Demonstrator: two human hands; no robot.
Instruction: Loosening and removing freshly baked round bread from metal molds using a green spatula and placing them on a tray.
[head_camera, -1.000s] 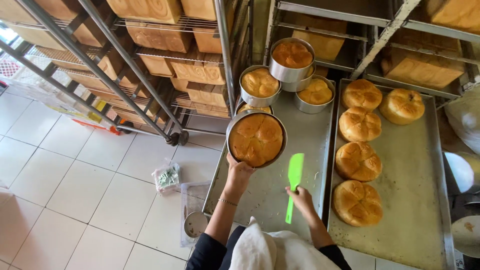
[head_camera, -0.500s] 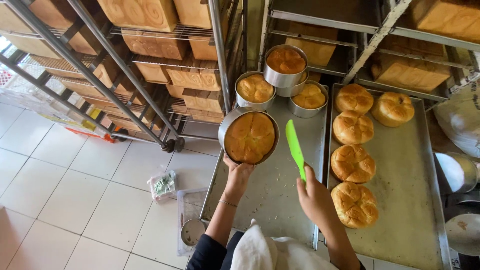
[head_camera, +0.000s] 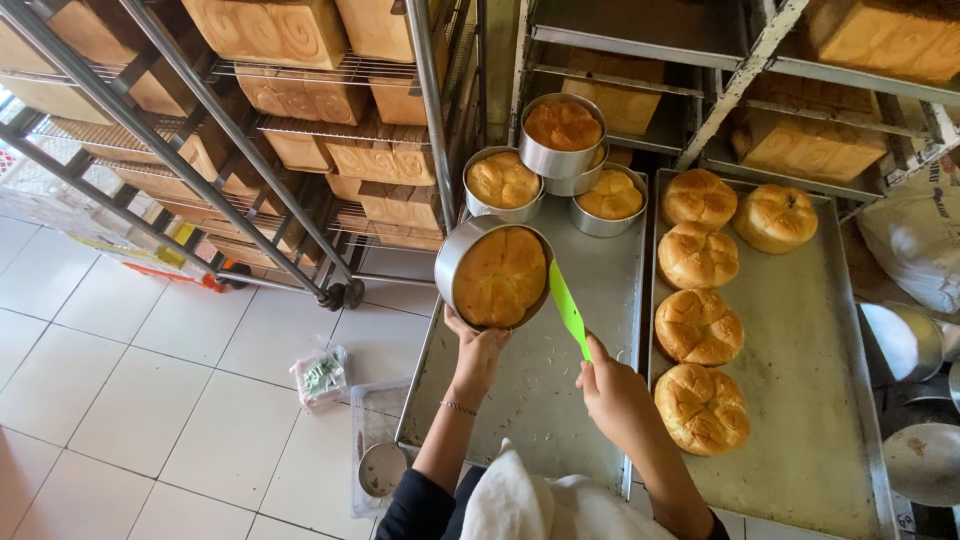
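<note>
Bare tray (head_camera: 530, 400) surface lies open beneath the raised hands. Three filled tins (head_camera: 560, 160) block its far end; the row of buns (head_camera: 698, 325) crowds the adjoining tray's near side.

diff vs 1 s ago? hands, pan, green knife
The right hand lifted the green plastic knife off the tray and swung it up; its tip now meets the rim of the round pan, which the left hand keeps tilted, bun showing. No grip taken or released. Unchanged: the five turned-out buns on the right tray and the three filled pans at the back.
</note>
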